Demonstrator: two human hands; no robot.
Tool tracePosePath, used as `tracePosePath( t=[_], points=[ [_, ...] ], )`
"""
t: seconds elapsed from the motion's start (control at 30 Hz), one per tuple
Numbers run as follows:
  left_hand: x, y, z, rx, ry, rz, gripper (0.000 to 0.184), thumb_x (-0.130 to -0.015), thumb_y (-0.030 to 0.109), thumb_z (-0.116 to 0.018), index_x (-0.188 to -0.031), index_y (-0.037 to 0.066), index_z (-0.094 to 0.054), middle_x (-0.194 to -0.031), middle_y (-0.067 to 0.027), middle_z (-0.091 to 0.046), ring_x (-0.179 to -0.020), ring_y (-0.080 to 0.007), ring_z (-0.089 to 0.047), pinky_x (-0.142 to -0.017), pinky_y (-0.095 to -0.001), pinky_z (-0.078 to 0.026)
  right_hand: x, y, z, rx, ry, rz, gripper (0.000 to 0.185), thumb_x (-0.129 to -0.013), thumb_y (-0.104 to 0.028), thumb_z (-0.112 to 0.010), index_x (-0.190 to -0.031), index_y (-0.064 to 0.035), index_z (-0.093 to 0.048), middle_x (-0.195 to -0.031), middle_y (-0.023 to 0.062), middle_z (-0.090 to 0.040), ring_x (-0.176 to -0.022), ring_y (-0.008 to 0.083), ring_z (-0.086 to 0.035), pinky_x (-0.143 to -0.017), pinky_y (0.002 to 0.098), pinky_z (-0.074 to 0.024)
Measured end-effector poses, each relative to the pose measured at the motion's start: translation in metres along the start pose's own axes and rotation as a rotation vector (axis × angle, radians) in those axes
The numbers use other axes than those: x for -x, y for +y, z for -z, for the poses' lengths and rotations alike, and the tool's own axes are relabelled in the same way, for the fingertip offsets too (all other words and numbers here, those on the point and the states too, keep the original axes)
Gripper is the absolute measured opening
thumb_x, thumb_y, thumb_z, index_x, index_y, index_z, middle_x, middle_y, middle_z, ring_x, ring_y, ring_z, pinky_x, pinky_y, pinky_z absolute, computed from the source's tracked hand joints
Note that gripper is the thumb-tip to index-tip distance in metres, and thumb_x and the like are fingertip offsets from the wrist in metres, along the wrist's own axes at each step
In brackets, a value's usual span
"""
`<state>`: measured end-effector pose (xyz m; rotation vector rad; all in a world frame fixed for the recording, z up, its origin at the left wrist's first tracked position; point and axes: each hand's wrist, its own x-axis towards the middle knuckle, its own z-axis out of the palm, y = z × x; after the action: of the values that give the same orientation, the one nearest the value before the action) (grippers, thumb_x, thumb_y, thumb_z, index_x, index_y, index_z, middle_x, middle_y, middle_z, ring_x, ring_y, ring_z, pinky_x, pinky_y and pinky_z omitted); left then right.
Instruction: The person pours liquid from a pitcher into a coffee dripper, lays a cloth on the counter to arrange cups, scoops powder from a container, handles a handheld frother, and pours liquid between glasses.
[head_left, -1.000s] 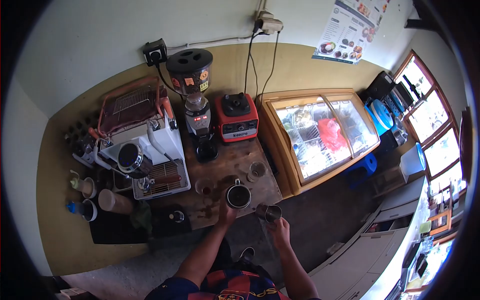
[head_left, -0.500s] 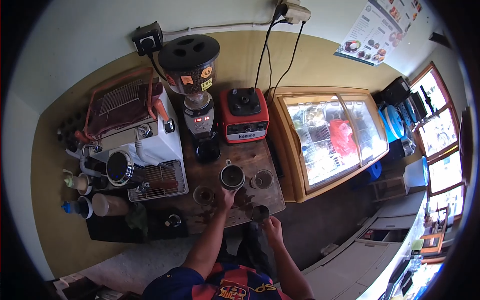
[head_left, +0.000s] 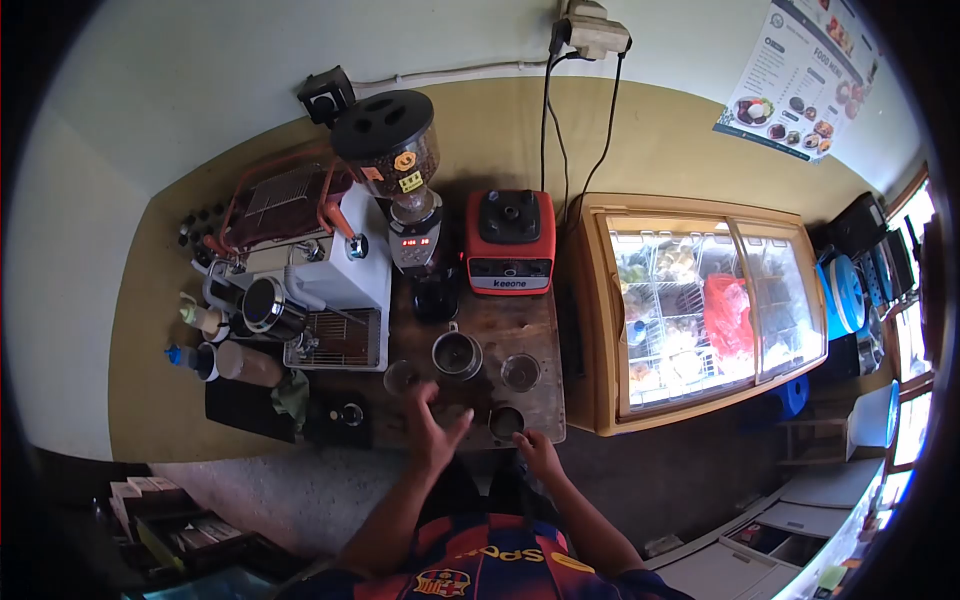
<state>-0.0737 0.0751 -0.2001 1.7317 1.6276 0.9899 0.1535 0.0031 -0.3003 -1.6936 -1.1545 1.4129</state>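
Observation:
My left hand [head_left: 434,435] is open, thumb and fingers apart, with its fingertips close to a small clear glass [head_left: 401,377]; whether they touch it I cannot tell. Just beyond, a metal cup with a handle [head_left: 457,354] stands upright on the wooden table [head_left: 512,318]. My right hand [head_left: 541,456] grips the handle side of a small dark cup [head_left: 507,423] at the table's front edge. Another clear glass [head_left: 520,372] stands between that cup and the red blender.
An espresso machine [head_left: 352,290] occupies the left, beside a coffee grinder [head_left: 412,240] full of beans and a red blender [head_left: 510,243]. To the right sits a glass-topped display case [head_left: 592,330]. A tamper [head_left: 349,414] and green cloth [head_left: 291,400] lie at front left.
My left hand has let go of the metal cup and moved left and nearer me, toward the small glass. The right hand keeps the dark cup. The whole view has shifted.

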Motion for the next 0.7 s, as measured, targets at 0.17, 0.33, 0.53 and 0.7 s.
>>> tracePosePath(
  t=[0.17,0.33,0.53,0.7],
  points=[
    [-0.108,0.042,0.008,-0.352,-0.073,-0.112,0.114,-0.068,0.032,-0.09,-0.153,-0.001,-0.022,-0.137,-0.0238,-0.049,-0.126,-0.0392,-0.051,-0.105,-0.0465,-0.044,-0.012,0.001,0.008,0.037,-0.095,0.033,0.045,-0.097,-0.039,-0.062,-0.085,0.0035,-0.058,-0.07,0.0177,-0.057,-0.068,0.0239,-0.055,-0.068,0.0404,-0.0455],
    [-0.12,0.033,0.009,-0.202,-0.165,-0.055,0.111,-0.074,0.026,-0.086,-0.155,-0.001,-0.016,-0.125,-0.0198,-0.059,-0.118,-0.0352,-0.058,-0.103,-0.0418,-0.046,-0.016,0.002,0.013,0.009,-0.109,0.069,0.042,-0.096,-0.037,-0.063,-0.083,0.0026,-0.059,-0.067,0.0104,-0.054,-0.067,0.0178,-0.051,-0.065,0.0368,-0.0432],
    [-0.127,0.069,0.042,-0.14,-0.063,-0.061,0.105,-0.076,0.023,-0.083,-0.156,0.003,-0.018,-0.124,-0.0204,-0.059,-0.116,-0.0348,-0.059,-0.103,-0.0424,-0.046,-0.016,0.008,0.016,-0.03,-0.101,0.089,0.04,-0.095,-0.034,-0.063,-0.081,0.0027,-0.058,-0.064,0.007,-0.051,-0.066,0.0143,-0.048,-0.063,0.0354,-0.0413],
    [-0.138,0.06,0.059,-0.198,-0.022,-0.019,0.102,-0.076,0.025,-0.083,-0.155,0.003,-0.023,-0.125,-0.0223,-0.058,-0.117,-0.0361,-0.059,-0.102,-0.0437,-0.046,-0.017,0.004,0.02,-0.027,-0.126,0.077,0.04,-0.094,-0.035,-0.063,-0.081,0.0026,-0.058,-0.064,0.007,-0.05,-0.065,0.0144,-0.047,-0.062,0.0356,-0.0406]
  ],
)
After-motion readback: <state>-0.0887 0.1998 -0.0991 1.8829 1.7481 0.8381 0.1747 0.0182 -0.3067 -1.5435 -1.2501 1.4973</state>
